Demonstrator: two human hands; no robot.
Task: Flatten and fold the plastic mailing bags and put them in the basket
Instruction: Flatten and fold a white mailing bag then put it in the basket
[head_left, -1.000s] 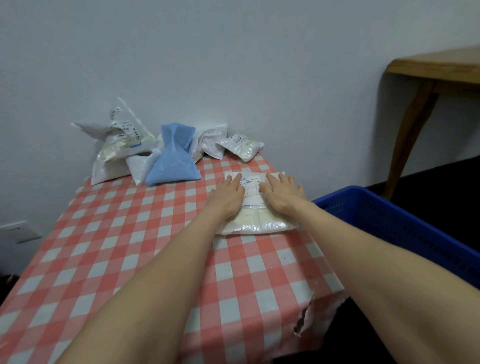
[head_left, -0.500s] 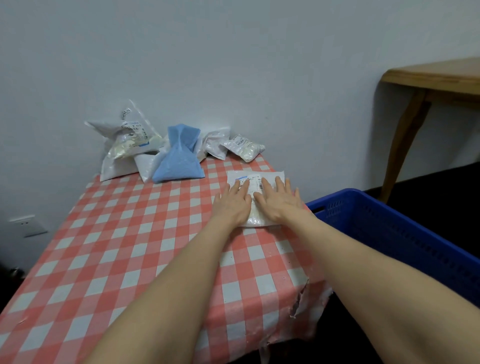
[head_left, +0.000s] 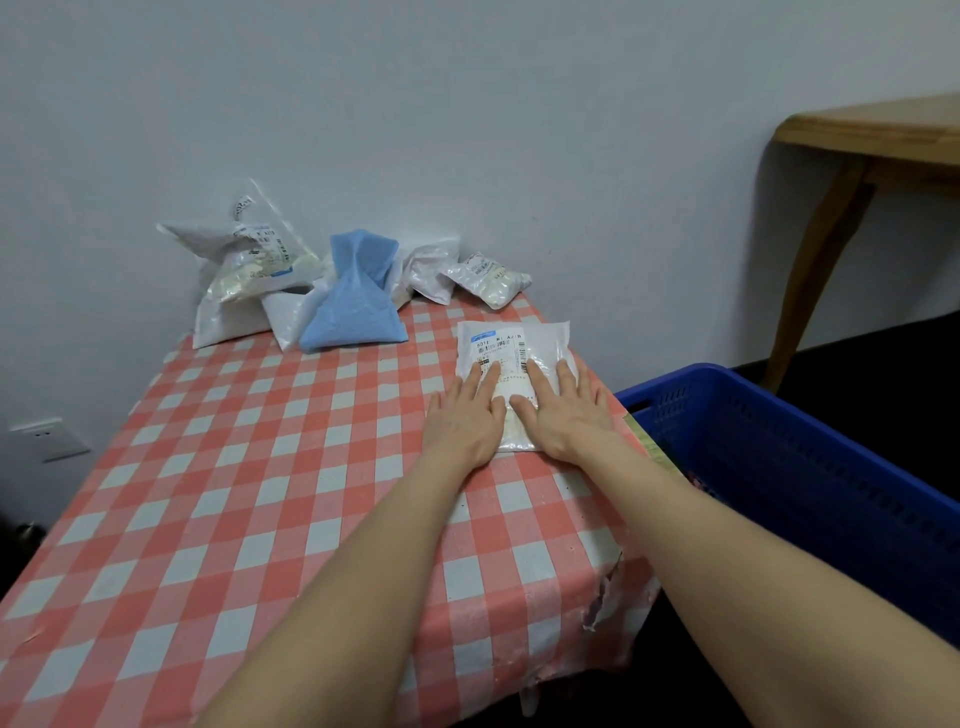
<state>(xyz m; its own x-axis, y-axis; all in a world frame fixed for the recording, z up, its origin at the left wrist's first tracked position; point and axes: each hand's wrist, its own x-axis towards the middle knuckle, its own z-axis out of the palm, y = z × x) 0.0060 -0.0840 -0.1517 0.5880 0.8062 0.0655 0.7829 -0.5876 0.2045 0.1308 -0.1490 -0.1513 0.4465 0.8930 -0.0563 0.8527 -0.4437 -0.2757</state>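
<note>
Both palms flat, fingers spread: left hand (head_left: 464, 418), right hand (head_left: 561, 410) pressing white mailing bag (head_left: 514, 358) just left of blue basket (head_left: 810, 467). Sweep outward to expel air, then fold.

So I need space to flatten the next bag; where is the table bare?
The checked tablecloth is bare left of the hands, from the pile to the near edge. Crowded: the back edge, with the blue bag and white bags.
</note>
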